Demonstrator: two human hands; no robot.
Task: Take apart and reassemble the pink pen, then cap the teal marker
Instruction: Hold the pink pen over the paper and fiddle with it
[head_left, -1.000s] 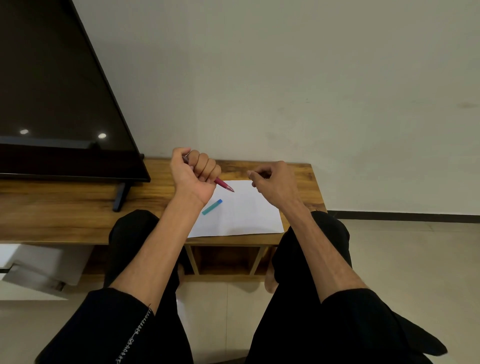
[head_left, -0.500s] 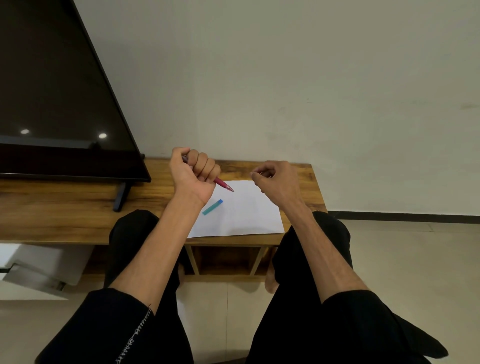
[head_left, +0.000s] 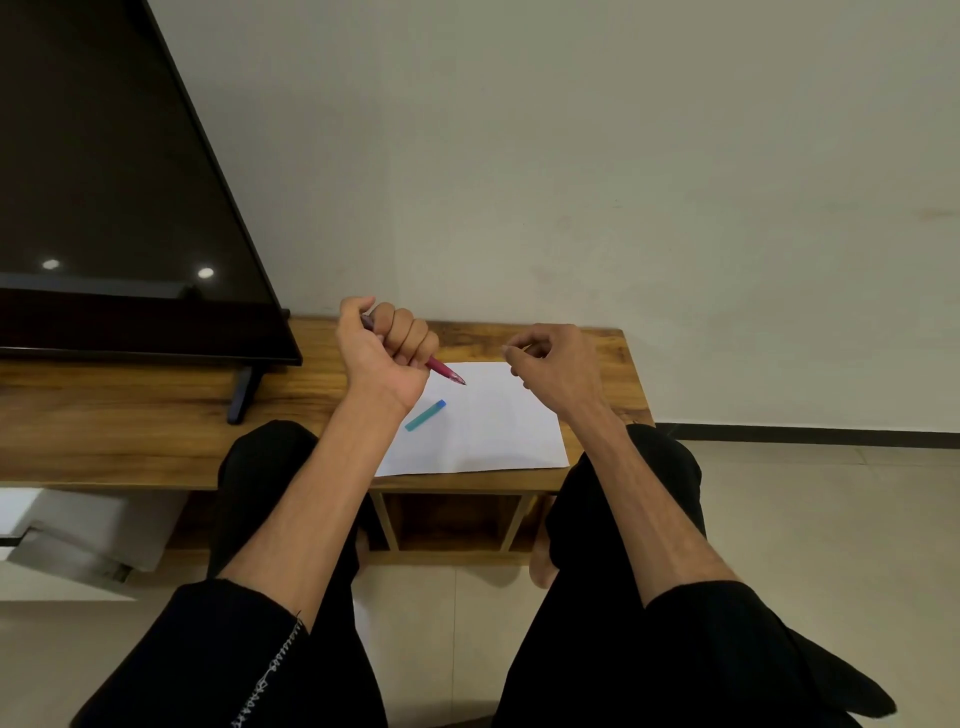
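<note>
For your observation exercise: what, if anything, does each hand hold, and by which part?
The left hand grips the pink pen in a fist round its barrel, tip sticking out. Whether the right hand pinches anything cannot be told.

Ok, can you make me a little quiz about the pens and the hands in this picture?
1. True or false: the slim pink plastic pen lies flat on the white paper sheet.
2. Which hand holds the pen? A) left hand B) right hand C) neither
3. Fill in: the short teal plastic marker lies on the ____.

Key
1. False: it is gripped in a fist, tip pointing down toward the paper.
2. A. The right hand's fingertips look pinched together; what they hold, if anything, is too small to tell.
3. Paper, near its left edge, on the wooden bench.
</note>
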